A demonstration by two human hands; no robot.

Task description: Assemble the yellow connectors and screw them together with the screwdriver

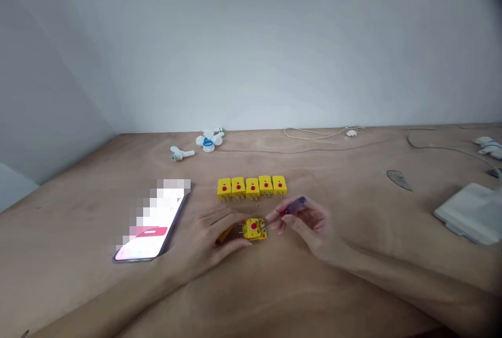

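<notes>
In the head view, the left hand (206, 241) gripped a yellow thermocouple connector (254, 229) on the wooden table (274, 296), and the right hand (308, 225) pinched a purple-handled screwdriver (294, 206), its tip near the connector. Five yellow connectors (251, 187) stood in a row beyond, with a smartphone (152, 223) left of the hands.
</notes>
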